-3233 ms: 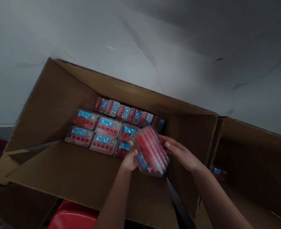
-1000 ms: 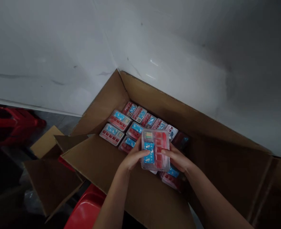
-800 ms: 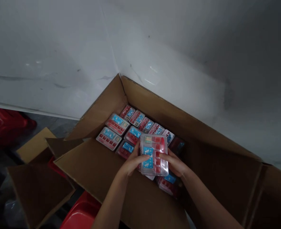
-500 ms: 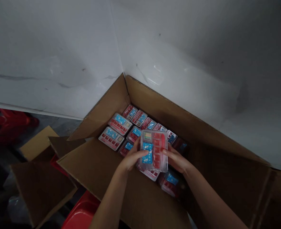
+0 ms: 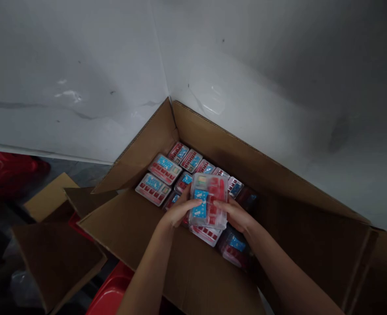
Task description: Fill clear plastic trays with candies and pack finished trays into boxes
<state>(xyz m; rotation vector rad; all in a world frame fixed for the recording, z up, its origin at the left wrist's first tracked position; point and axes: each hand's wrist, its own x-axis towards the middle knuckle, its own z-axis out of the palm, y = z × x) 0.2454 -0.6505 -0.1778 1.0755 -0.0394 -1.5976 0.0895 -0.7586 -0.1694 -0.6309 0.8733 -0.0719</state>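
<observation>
A clear plastic case (image 5: 215, 218) with red compartments and a blue packet is held between both hands above the other cases. My left hand (image 5: 180, 210) grips its left side, thumb lying on the blue packet. On the opposite side my right hand (image 5: 237, 213) grips it, with the thumb across the red compartments. The fingers underneath are hidden. Below, several similar cases (image 5: 165, 169) lie in rows inside a large cardboard box (image 5: 219, 140). One more case (image 5: 235, 247) sits in shadow below my right hand.
White marbled walls (image 5: 262, 78) meet in a corner behind the box. To the left stand a smaller open carton (image 5: 54, 258) and a red plastic object (image 5: 111, 291). Another red object (image 5: 12, 175) lies at the far left. The big box's right part is dark.
Both hands have shifted slightly left and up with the case. My right thumb has slid further across the case's top, and more of the case beneath shows.
</observation>
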